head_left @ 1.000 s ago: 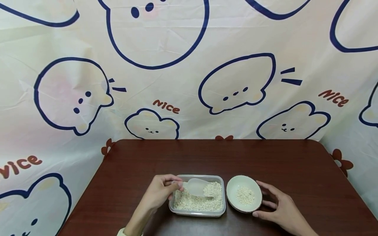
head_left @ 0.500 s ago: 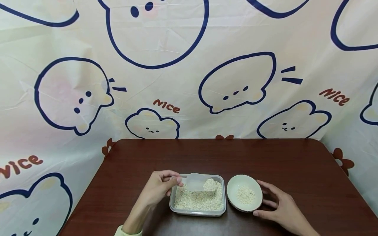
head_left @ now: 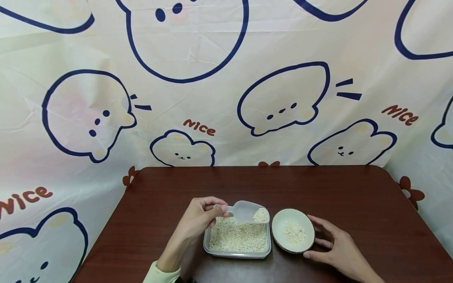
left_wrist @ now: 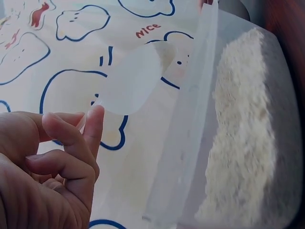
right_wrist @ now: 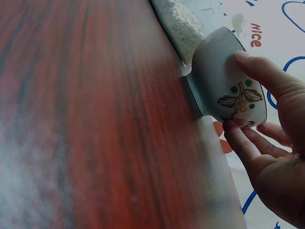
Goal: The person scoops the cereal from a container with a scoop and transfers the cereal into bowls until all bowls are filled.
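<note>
My left hand [head_left: 200,217] pinches the handle of a translucent white scoop [head_left: 244,212] between thumb and fingers. Pale oat flakes [head_left: 261,215] lie near the scoop's front lip. The scoop is above the back of a clear plastic container [head_left: 240,254] filled with oats [left_wrist: 243,129]. My right hand [head_left: 336,247] holds the right side of a small white bowl [head_left: 283,222], thumb on the near side and fingers on the far side. A little heap of oats [head_left: 294,233] sits in the bowl. In the right wrist view the bowl's outside [right_wrist: 214,71] shows a leaf-and-berry print.
The container and bowl stand side by side near the front of a dark red-brown wooden table [head_left: 318,188]. Behind the table hangs a pale cloth [head_left: 226,98] with blue-outlined cartoon bears.
The left hand has lifted the scoop with oats out of the container and moved it up and to the right, towards the bowl. The right hand and bowl stay in place.
</note>
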{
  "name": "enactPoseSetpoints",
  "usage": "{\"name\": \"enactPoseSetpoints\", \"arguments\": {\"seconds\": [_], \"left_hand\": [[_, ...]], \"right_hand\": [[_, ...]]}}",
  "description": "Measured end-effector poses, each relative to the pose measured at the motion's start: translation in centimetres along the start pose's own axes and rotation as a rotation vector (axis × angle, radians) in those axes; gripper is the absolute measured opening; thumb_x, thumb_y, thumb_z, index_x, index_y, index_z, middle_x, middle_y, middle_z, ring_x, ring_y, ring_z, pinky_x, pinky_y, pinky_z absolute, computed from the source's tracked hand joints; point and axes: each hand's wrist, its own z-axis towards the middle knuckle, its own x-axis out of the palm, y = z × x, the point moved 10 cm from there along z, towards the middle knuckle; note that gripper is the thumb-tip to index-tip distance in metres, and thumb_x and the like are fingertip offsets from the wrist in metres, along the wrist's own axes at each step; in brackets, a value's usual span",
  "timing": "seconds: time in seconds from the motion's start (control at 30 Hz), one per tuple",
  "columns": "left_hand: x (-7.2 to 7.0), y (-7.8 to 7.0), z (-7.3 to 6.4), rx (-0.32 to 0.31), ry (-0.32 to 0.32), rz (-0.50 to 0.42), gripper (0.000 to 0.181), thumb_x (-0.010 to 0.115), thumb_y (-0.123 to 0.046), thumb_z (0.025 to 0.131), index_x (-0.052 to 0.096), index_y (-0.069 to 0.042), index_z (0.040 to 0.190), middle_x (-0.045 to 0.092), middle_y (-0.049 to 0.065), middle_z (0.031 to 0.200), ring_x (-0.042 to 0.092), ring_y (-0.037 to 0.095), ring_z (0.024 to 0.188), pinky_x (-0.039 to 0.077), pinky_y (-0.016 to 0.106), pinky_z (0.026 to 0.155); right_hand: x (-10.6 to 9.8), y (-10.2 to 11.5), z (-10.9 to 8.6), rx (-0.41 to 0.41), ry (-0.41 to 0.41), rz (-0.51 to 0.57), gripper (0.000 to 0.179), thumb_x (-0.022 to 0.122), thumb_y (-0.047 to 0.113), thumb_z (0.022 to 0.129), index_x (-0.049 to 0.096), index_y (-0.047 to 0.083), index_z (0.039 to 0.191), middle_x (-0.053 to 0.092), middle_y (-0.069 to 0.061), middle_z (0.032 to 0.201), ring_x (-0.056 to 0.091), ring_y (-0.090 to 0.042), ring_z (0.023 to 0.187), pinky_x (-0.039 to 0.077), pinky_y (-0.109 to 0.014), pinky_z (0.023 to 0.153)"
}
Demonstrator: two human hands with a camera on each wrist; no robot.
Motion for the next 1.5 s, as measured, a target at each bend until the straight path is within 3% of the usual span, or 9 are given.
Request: {"name": "enactPoseSetpoints", "arguments": {"seconds": [0.4,0.6,0.8,1.13,1.3,1.5], "left_hand": [[3.7,-1.1,1.4,0.013,0.080,-0.013,0.019,0.072,-0.007,0.100,0.075,0.008,0.112,0.082,0.021,0.095,0.050,0.005,0.053,0.041,0.017,0.052],[5.6,-1.4,1.9,0.016,0.119,-0.020,0.017,0.074,-0.008,0.100,0.076,0.006,0.111,0.082,0.022,0.096,0.056,0.006,0.057,0.042,0.018,0.052],[7.4,-1.5,2.3,0.034,0.156,0.014,0.016,0.076,-0.011,0.100,0.077,0.003,0.109,0.081,0.026,0.097,0.049,0.006,0.054,0.040,0.018,0.050],[9.4,-2.4,2.0,0.095,0.139,0.160,0.009,0.083,-0.012,0.093,0.082,-0.009,0.101,0.079,0.005,0.085,0.051,0.008,0.049,0.041,0.019,0.048],[9.7,-2.8,1.9,0.118,0.123,0.225,0.007,0.083,-0.015,0.093,0.083,-0.014,0.100,0.078,0.005,0.083,0.054,0.010,0.049,0.040,0.020,0.047],[9.9,-2.8,2.0,0.123,0.114,0.239,0.007,0.082,-0.016,0.093,0.083,-0.016,0.100,0.076,0.000,0.081,0.054,0.012,0.049,0.039,0.020,0.047]], "right_hand": [[0.1,0.6,-0.2,-0.062,-0.008,-0.008,0.097,0.102,0.019,0.071,0.053,0.014,0.155,0.059,-0.023,0.149,0.059,0.015,0.121,0.064,-0.023,0.087],[0.0,0.4,-0.2,-0.053,-0.005,-0.006,0.098,0.101,0.021,0.072,0.053,0.014,0.156,0.060,-0.022,0.148,0.060,0.014,0.120,0.063,-0.023,0.087],[0.0,0.5,-0.3,-0.072,-0.011,-0.006,0.097,0.101,0.019,0.072,0.053,0.014,0.156,0.060,-0.022,0.148,0.060,0.013,0.120,0.064,-0.024,0.088],[0.0,0.1,-0.1,-0.015,0.005,0.016,0.098,0.101,0.022,0.072,0.052,0.015,0.157,0.058,-0.022,0.150,0.059,0.014,0.121,0.063,-0.023,0.089],[0.0,0.1,-0.1,-0.010,0.009,0.028,0.098,0.101,0.021,0.072,0.052,0.013,0.157,0.058,-0.022,0.152,0.058,0.014,0.121,0.063,-0.023,0.089],[0.0,0.0,0.0,0.004,0.007,0.021,0.099,0.101,0.022,0.072,0.051,0.014,0.157,0.058,-0.022,0.152,0.058,0.014,0.120,0.063,-0.024,0.090]]}}
